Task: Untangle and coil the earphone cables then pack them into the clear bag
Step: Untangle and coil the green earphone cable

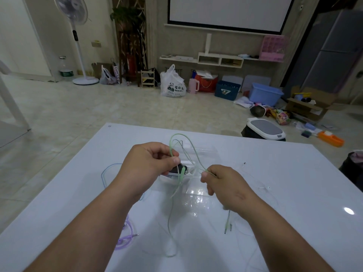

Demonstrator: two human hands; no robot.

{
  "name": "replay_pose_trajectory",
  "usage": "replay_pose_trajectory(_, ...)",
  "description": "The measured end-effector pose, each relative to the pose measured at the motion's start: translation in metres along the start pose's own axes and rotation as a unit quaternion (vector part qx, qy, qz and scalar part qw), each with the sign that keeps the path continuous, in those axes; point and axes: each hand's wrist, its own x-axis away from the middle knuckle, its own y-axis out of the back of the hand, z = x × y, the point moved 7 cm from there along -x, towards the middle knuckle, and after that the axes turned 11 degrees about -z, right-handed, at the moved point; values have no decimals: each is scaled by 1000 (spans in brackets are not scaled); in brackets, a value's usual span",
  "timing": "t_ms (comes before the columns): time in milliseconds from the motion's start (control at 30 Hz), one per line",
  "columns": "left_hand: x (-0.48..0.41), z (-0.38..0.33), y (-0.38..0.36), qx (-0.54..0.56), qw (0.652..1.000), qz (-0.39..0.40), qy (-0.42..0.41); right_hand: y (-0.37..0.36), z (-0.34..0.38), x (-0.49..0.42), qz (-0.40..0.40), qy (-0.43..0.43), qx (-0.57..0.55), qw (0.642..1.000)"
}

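Note:
A pale green earphone cable (177, 136) arches above the white table (294, 173) between my two hands. My left hand (150, 160) pinches one part of it near the earbuds, which dangle below the thumb. My right hand (220, 182) pinches another part further right, and the cable's plug end (226, 225) hangs down under that wrist. The clear bag (198, 191) lies flat on the table beneath and behind my hands, with a dark item inside near my left thumb. A blue cable (107, 169) lies left of my left wrist. A purple cable (125, 240) lies under my left forearm.
A white cable (261, 187) lies on the table to the right, with another white loop (170, 250) near the front. Beyond the table are a white bin (265, 130), bags, boxes and a standing fan (78, 36) on the tiled floor.

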Motion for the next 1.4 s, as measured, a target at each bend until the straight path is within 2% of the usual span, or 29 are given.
replay_pose_trajectory(167,1,2,-1,12,999,-39,-4,-10,10,7,0,-42,-159,986)
replay_pose_trajectory(300,0,4,-3,25,999,-44,-2,-19,22,15,47,-19,-179,983)
replay_pose_trajectory(567,-4,7,1,16,999,-41,-9,-20,21,11,45,17,-85,995)
replay_pose_trajectory(700,-8,11,5,73,994,-56,55,-12,19,7,31,68,39,996)
replay_pose_trajectory(833,-8,21,5,116,984,-56,121,-9,11,6,26,72,91,993)
replay_pose_trajectory(1067,-17,23,19,90,987,-50,121,4,-3,1,25,56,213,975)
replay_pose_trajectory(1300,-21,30,25,99,983,-76,132,6,-7,-2,53,43,144,987)
replay_pose_trajectory(1400,-21,28,28,33,989,-103,98,4,-8,-2,59,29,114,991)
